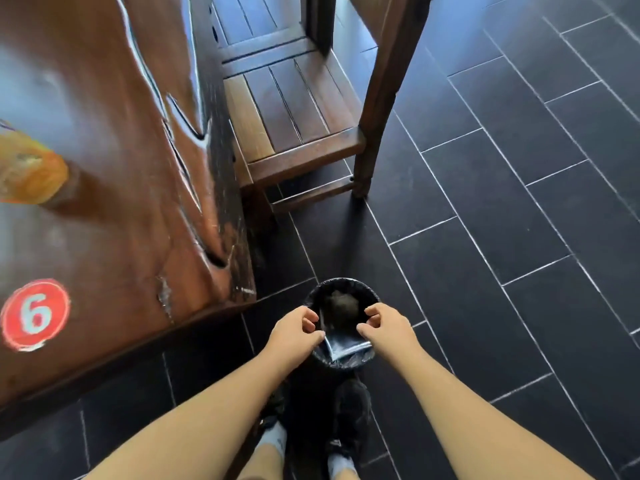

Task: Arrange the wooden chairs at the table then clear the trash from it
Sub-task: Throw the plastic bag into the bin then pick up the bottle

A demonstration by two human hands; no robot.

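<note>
2 seeming pinch grips, left hand [294, 330] and right hand [388, 328], on silvery wrapper [347, 345] over bin [341, 281] rim, near table [221, 296] corner.

A round red sticker [34, 315] carries the single numeral "6" in large white print, and a thin pale ring runs just inside the sticker's rim. It lies flat on the glossy top of the dark wooden table [114, 168], close to the table's near corner and a little in from its near edge, with the numeral upright toward the viewer. Farther along the same table top, at its far left side, lies an orange wrapper [29, 174]; its printing is too blurred to read. On the floor off the table's near corner, a black shoe [351, 414] bears a small pale mark, too small to make out.
</note>
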